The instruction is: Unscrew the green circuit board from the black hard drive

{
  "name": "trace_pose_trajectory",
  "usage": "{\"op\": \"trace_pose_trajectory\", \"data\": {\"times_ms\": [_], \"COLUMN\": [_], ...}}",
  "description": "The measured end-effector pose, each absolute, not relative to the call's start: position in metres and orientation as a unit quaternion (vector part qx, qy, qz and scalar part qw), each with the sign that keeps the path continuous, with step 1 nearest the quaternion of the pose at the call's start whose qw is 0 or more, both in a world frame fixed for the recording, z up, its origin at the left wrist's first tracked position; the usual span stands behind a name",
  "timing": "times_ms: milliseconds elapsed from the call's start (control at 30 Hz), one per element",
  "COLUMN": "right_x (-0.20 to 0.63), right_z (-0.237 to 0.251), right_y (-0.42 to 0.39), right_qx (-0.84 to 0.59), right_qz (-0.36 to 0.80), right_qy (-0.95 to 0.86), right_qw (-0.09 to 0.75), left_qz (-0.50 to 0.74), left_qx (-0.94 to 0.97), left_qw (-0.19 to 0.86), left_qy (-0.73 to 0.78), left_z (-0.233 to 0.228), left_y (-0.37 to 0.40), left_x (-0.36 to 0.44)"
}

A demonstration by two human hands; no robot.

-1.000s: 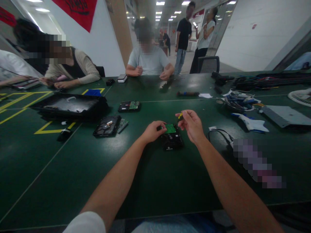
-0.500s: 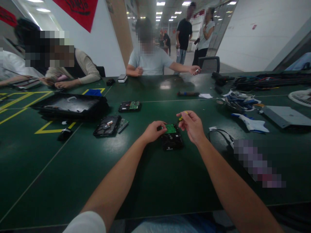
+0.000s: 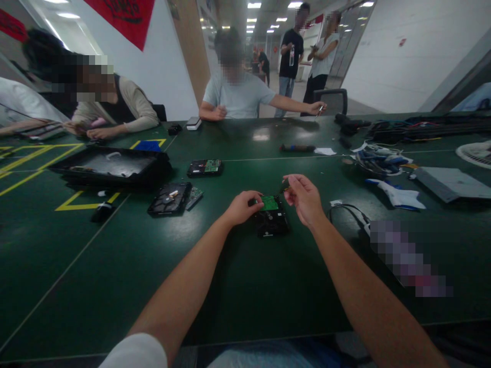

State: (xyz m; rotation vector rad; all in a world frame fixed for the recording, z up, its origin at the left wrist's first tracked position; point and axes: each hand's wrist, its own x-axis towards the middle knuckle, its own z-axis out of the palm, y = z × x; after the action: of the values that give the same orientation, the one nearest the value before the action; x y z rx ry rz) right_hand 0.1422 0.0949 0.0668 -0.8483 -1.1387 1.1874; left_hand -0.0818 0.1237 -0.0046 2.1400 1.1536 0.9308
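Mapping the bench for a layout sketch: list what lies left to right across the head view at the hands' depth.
Opened drive → left hand → drive with green board → right hand → black cable → white cloth.

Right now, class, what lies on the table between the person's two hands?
In the head view, a black hard drive with a green circuit board lies between the left hand and right hand.

A dark green table (image 3: 115, 266) carries yellow lines (image 3: 76, 207); the black drive (image 3: 271, 224) bears a green board (image 3: 269, 203).
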Motion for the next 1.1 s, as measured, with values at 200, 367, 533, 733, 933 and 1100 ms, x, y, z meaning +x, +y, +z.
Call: {"op": "trace_pose_trajectory", "data": {"times_ms": [200, 367, 533, 733, 933, 1100], "right_x": [0.1415, 0.1437, 0.1421, 0.1415, 0.1444, 0.1422], "right_z": [0.0656, 0.0666, 0.0666, 0.0653, 0.0645, 0.0643], "right_y": [0.0962, 0.0957, 0.094, 0.0949, 0.0962, 0.096], "right_qx": [-0.359, -0.355, -0.377, -0.352, -0.354, -0.368], "right_qz": [0.518, 0.52, 0.504, 0.531, 0.524, 0.502], "right_qy": [-0.48, -0.489, -0.49, -0.48, -0.485, -0.487], "right_qw": [0.61, 0.604, 0.603, 0.603, 0.605, 0.613], "left_qz": [0.342, 0.347, 0.349, 0.344, 0.349, 0.344], "left_qx": [0.792, 0.793, 0.791, 0.791, 0.792, 0.791], "left_qw": [0.267, 0.264, 0.264, 0.27, 0.268, 0.264], "left_qy": [0.43, 0.425, 0.428, 0.428, 0.424, 0.432], "left_z": [-0.0042, -0.005, -0.0047, -0.0034, -0.0034, -0.0022], "left_y": [0.1239, 0.1244, 0.1237, 0.1233, 0.1228, 0.1223], "left_x": [-0.0819, -0.082, -0.082, -0.0819, -0.0817, -0.0815]}}
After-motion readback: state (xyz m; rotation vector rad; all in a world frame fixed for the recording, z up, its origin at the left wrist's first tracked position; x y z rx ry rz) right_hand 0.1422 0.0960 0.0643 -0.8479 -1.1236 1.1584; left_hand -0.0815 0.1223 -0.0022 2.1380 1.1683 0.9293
